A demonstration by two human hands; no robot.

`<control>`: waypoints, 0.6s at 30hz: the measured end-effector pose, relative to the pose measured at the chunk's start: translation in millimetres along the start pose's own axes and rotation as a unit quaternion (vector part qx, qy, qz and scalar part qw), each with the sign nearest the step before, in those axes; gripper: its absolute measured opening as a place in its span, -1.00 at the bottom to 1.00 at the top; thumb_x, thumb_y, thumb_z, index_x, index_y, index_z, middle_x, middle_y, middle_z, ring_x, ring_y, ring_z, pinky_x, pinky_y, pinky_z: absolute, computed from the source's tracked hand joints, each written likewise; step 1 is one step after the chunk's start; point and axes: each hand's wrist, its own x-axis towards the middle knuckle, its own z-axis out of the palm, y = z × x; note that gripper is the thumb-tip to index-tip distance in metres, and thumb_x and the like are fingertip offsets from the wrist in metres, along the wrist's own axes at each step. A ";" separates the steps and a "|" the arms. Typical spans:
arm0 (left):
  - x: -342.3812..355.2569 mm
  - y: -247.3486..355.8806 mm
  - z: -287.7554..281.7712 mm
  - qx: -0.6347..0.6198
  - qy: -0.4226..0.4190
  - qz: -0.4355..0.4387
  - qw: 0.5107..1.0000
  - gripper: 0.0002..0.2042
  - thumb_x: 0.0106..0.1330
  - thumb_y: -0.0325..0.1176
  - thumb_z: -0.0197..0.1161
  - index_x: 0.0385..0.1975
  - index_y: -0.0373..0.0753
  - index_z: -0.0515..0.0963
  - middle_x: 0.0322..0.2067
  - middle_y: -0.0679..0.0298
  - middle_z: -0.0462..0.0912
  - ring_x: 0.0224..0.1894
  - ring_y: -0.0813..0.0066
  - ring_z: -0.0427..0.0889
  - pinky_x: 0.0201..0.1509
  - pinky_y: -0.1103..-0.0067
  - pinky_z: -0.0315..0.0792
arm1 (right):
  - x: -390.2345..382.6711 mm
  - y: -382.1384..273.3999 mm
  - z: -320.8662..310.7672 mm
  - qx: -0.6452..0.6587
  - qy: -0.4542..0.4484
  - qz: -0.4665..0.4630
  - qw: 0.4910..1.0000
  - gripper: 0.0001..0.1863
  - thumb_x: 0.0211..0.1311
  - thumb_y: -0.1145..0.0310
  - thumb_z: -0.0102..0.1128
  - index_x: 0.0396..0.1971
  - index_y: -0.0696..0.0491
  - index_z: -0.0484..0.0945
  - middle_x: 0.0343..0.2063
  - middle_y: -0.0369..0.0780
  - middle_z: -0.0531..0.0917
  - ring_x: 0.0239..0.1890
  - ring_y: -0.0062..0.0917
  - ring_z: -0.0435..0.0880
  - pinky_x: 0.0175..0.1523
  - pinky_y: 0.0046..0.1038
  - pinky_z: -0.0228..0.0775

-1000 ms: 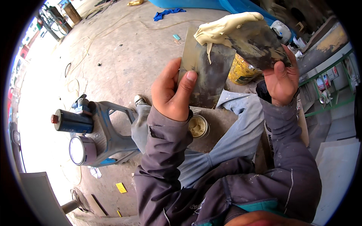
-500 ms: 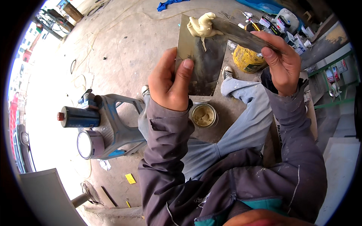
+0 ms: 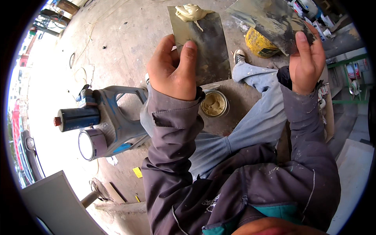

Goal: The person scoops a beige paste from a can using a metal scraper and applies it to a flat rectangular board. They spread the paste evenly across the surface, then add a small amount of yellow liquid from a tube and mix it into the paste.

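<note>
My left hand (image 3: 174, 68) grips a flat metal plate (image 3: 209, 51) by its left edge, thumb across the face. A lump of cream-coloured putty (image 3: 192, 13) sits at the plate's far end, with a thin strand trailing from it. In my right hand (image 3: 307, 62) is a second thin plate, a putty spreader (image 3: 270, 23), smeared grey and held tilted, apart from the first plate. Below, between my legs, stands an open tin of putty (image 3: 214, 104), its contents the same pale colour.
To the left, a grey plastic stool (image 3: 117, 113) bears a dark blue can (image 3: 78, 119) and a lilac tin (image 3: 93, 143). A yellow container (image 3: 258, 43) stands beyond my right foot. Tubes and boxes lie at the far right. A white panel (image 3: 55, 203) juts in at lower left.
The spreader has come off the putty and moved right, turning so its broad face shows. The putty now lies flatter on the left plate, which has shifted slightly up.
</note>
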 end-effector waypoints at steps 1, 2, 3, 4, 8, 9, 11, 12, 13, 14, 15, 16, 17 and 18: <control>0.2 -2.6 2.2 -0.002 -0.003 -0.004 1.000 -0.77 0.20 -0.41 0.09 -0.26 -0.47 0.40 -0.68 0.38 0.45 -0.62 0.81 0.25 -0.60 0.77 0.09 | -7.7 -5.1 5.2 -0.020 0.010 -0.024 0.999 -0.69 0.21 0.52 -0.09 -0.05 0.29 0.28 -0.16 -0.08 0.49 -0.10 -0.45 0.47 0.07 -0.43 0.25; 0.4 -5.2 3.4 0.008 -0.007 0.000 1.000 -0.77 0.19 -0.42 0.10 -0.27 -0.47 0.40 -0.69 0.38 0.45 -0.63 0.81 0.25 -0.61 0.77 0.10 | -13.7 -8.8 7.8 -0.039 0.020 -0.049 0.998 -0.69 0.20 0.54 -0.09 -0.05 0.30 0.26 -0.16 -0.06 0.48 -0.09 -0.41 0.46 0.08 -0.40 0.25; 0.6 -7.7 3.9 0.018 -0.012 0.004 1.000 -0.78 0.18 -0.42 0.10 -0.28 -0.47 0.40 -0.70 0.37 0.44 -0.64 0.80 0.26 -0.62 0.76 0.10 | -20.5 -6.6 6.8 -0.045 0.010 -0.061 0.997 -0.69 0.19 0.54 -0.08 -0.07 0.31 0.26 -0.18 -0.03 0.49 -0.10 -0.39 0.47 0.07 -0.36 0.26; 0.7 -8.2 4.0 0.028 -0.013 0.010 0.999 -0.78 0.18 -0.42 0.11 -0.29 -0.47 0.40 -0.72 0.37 0.43 -0.64 0.80 0.26 -0.63 0.75 0.10 | -23.6 -6.5 9.5 -0.055 0.007 -0.070 0.996 -0.69 0.18 0.54 -0.07 -0.07 0.31 0.27 -0.19 -0.04 0.49 -0.11 -0.39 0.48 0.06 -0.36 0.27; -0.2 -6.6 10.7 -0.002 -0.004 0.012 1.000 -0.79 0.16 -0.44 0.11 -0.31 -0.47 0.40 -0.75 0.36 0.41 -0.66 0.79 0.27 -0.64 0.73 0.11 | -23.5 -7.5 22.5 -0.078 0.028 -0.095 0.992 -0.70 0.17 0.54 -0.04 -0.10 0.31 0.28 -0.21 -0.03 0.50 -0.16 -0.38 0.50 0.04 -0.34 0.29; -0.2 -7.2 11.4 -0.003 -0.004 0.015 1.000 -0.79 0.16 -0.44 0.11 -0.31 -0.47 0.40 -0.75 0.34 0.42 -0.67 0.79 0.28 -0.64 0.73 0.12 | -23.0 -7.5 22.3 -0.083 0.027 -0.104 0.991 -0.70 0.17 0.54 -0.04 -0.10 0.31 0.29 -0.22 -0.03 0.51 -0.16 -0.38 0.50 0.04 -0.34 0.30; 0.1 -6.9 11.2 0.000 -0.002 0.021 1.000 -0.80 0.15 -0.44 0.11 -0.32 -0.46 0.41 -0.75 0.31 0.44 -0.67 0.77 0.30 -0.64 0.72 0.14 | -21.8 -7.3 23.6 -0.089 0.026 -0.122 0.988 -0.71 0.17 0.54 -0.04 -0.11 0.31 0.29 -0.22 -0.03 0.51 -0.17 -0.37 0.51 0.04 -0.34 0.30; 0.3 -6.9 11.6 0.000 -0.002 0.024 1.000 -0.80 0.14 -0.44 0.11 -0.32 -0.46 0.41 -0.75 0.30 0.45 -0.68 0.76 0.31 -0.64 0.71 0.15 | -21.6 -7.1 23.9 -0.080 0.025 -0.128 0.988 -0.72 0.17 0.54 -0.04 -0.12 0.31 0.30 -0.22 -0.03 0.51 -0.18 -0.37 0.51 0.03 -0.33 0.31; 0.5 -7.1 11.8 0.000 -0.003 0.028 1.000 -0.80 0.14 -0.44 0.11 -0.32 -0.46 0.41 -0.75 0.28 0.46 -0.68 0.76 0.32 -0.64 0.70 0.16 | -21.9 -6.9 23.5 -0.073 0.024 -0.136 0.988 -0.72 0.17 0.54 -0.04 -0.12 0.31 0.30 -0.23 -0.03 0.51 -0.18 -0.37 0.51 0.03 -0.33 0.31; 0.5 -6.8 11.3 0.005 -0.002 0.022 1.000 -0.79 0.14 -0.43 0.11 -0.32 -0.46 0.42 -0.75 0.27 0.47 -0.69 0.74 0.33 -0.65 0.70 0.17 | -21.9 -7.1 23.5 -0.065 0.024 -0.142 0.987 -0.72 0.16 0.54 -0.04 -0.13 0.30 0.30 -0.23 -0.03 0.51 -0.19 -0.37 0.51 0.02 -0.32 0.32; 0.5 -6.4 10.6 0.009 -0.002 0.015 1.000 -0.79 0.13 -0.43 0.11 -0.32 -0.45 0.42 -0.75 0.25 0.48 -0.69 0.73 0.34 -0.65 0.69 0.18 | -21.5 -7.6 25.8 -0.048 0.033 -0.147 0.988 -0.73 0.15 0.55 -0.02 -0.14 0.31 0.32 -0.26 -0.05 0.52 -0.21 -0.43 0.51 0.00 -0.41 0.31; 0.4 -6.4 10.5 0.013 -0.003 0.009 1.000 -0.79 0.13 -0.42 0.11 -0.31 -0.45 0.42 -0.75 0.23 0.48 -0.70 0.72 0.35 -0.65 0.68 0.19 | -21.4 -8.3 29.3 -0.031 0.042 -0.150 0.987 -0.73 0.13 0.57 0.00 -0.16 0.33 0.34 -0.28 -0.07 0.54 -0.24 -0.49 0.51 -0.02 -0.49 0.30; 0.5 -6.5 10.6 0.016 -0.004 0.010 1.000 -0.78 0.12 -0.42 0.11 -0.31 -0.45 0.42 -0.76 0.23 0.48 -0.71 0.72 0.35 -0.65 0.68 0.19 | -21.4 -8.8 31.0 -0.014 0.051 -0.154 0.987 -0.74 0.11 0.58 0.02 -0.17 0.34 0.36 -0.31 -0.09 0.55 -0.27 -0.55 0.51 -0.05 -0.58 0.30; 0.7 -6.7 10.9 0.019 -0.005 0.011 1.000 -0.78 0.12 -0.42 0.11 -0.31 -0.46 0.42 -0.77 0.24 0.48 -0.72 0.71 0.35 -0.66 0.68 0.19 | -22.2 -8.5 28.9 -0.033 0.042 -0.152 0.987 -0.73 0.12 0.57 0.00 -0.16 0.32 0.34 -0.29 -0.06 0.54 -0.24 -0.49 0.51 -0.03 -0.49 0.31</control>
